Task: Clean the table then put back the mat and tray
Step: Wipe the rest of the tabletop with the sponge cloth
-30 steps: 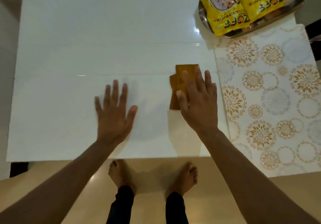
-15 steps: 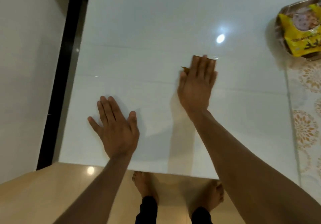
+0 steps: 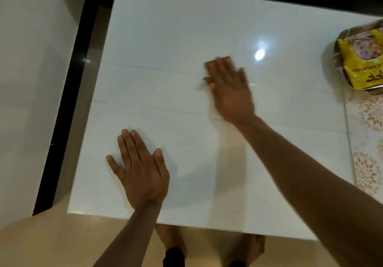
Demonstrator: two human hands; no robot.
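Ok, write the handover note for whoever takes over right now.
Left hand: flat on the table, holding nothing.
Right hand: fingers straight, pressing the cloth mid-table.
Tray with a yellow packet stands at the far right edge; the mat lies along the right side.
Done: tray and mat moved aside.
Left: finish wiping, then put back mat and tray.

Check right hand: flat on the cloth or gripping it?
Flat. The right hand presses straight fingers on the orange cloth, which peeks past the fingertips on the table.
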